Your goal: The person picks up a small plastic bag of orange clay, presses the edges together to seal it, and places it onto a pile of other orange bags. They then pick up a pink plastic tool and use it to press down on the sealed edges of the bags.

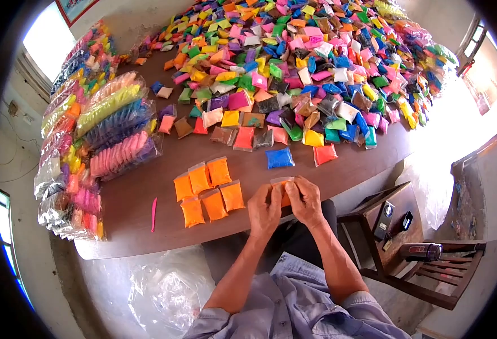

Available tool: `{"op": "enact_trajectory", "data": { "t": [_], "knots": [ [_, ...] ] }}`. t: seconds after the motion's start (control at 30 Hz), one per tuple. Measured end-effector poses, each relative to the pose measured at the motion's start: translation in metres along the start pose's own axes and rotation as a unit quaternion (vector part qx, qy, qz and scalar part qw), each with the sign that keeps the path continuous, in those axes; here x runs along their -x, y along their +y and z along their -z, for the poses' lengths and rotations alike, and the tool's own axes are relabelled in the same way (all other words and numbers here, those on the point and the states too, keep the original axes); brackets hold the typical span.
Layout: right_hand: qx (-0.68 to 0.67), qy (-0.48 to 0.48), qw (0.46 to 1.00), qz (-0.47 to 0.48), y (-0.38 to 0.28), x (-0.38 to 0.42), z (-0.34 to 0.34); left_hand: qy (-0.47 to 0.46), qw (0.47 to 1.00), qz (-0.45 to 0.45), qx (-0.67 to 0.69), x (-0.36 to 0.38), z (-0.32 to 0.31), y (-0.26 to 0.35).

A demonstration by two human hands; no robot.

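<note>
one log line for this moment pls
hands: left hand and right hand pinch one orange packet | left of them: six orange packets on table | beyond: mixed packet pile

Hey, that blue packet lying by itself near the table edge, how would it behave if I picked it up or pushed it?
The blue packet looks like a small, plump plastic pouch, so probably light and slightly squashy. It lies flat, so it should slide rather than roll. Its glossy film may feel slippery between fingers.
</note>
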State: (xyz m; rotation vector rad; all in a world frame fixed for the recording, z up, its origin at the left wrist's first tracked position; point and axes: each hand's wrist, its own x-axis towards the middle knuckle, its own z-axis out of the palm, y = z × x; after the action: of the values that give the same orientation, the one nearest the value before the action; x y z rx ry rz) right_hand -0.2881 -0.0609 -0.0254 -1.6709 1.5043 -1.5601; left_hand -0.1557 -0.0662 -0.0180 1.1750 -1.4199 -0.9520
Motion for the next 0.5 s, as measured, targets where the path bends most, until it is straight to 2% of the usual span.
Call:
{"op": "enact_trajectory", "data": {
  "t": [0.23, 0.3, 0.37, 0.5],
  "knots": [
    [0.002, -0.037, 0.999, -0.015, -0.004, -0.001, 0.006, 0.004, 1.000, -0.007, -0.016, 0.002, 0.000, 0.001],
    [-0.003, -0.019, 1.000, -0.025, -0.002, 0.001, 0.004, 0.005, 1.000, -0.006, -0.008, 0.001, 0.000, 0.006],
    [-0.009, -0.001, 0.999, -0.034, -0.002, 0.002, 0.002, -0.009, 0.998, 0.039, 0.041, 0.001, 0.000, 0.012],
    [-0.003, 0.009, 1.000, -0.005, -0.002, 0.001, 0.002, -0.003, 0.999, 0.040, 0.035, 0.001, -0.001, 0.000]
  ]
}}
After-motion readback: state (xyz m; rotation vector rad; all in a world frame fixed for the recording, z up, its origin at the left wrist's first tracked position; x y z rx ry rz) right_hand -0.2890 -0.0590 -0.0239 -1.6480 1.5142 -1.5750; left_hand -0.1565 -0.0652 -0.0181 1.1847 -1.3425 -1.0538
